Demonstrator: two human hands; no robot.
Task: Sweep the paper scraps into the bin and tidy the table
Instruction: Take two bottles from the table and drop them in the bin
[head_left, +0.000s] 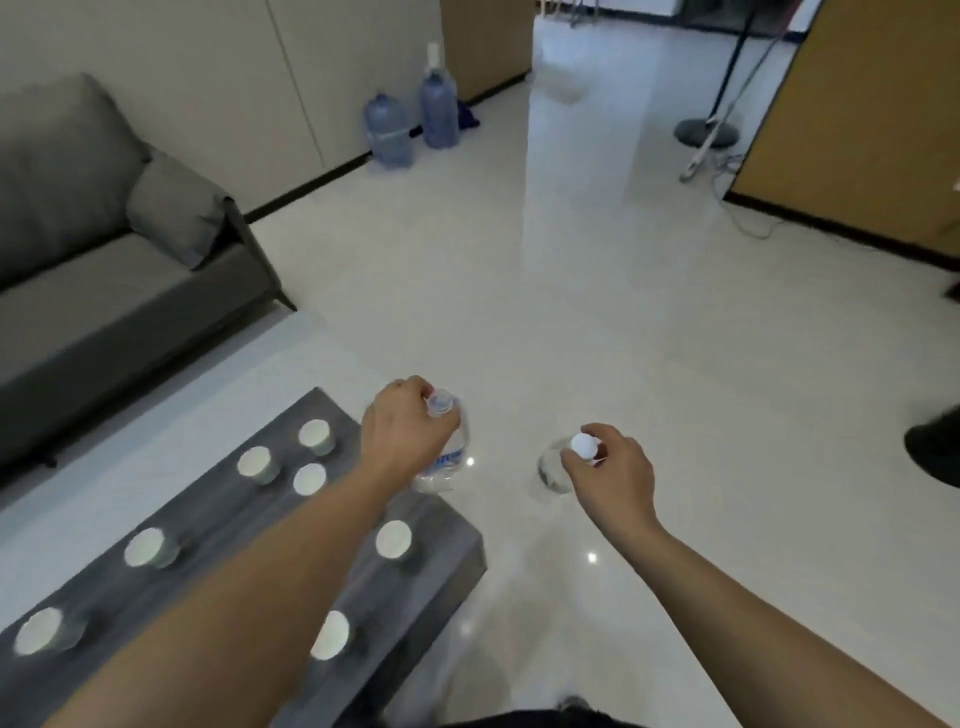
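Both bare forearms reach out over the grey table (218, 525), which sits bottom left carrying seven white paper cups (150, 546) spread apart, open tops up; no paper scraps or bin show. Left hand (402, 434) is curled round the neck of a clear plastic bottle (448, 457) hanging past the table's far corner, clear cap on, blue label print too blurred to read. Right hand (613, 475) pinches the white cap of a second clear bottle (553, 470) over the glossy floor (597, 312), well apart from the first; grey sofa (104, 249) far left, two blue water jugs (410, 122) by the wall.
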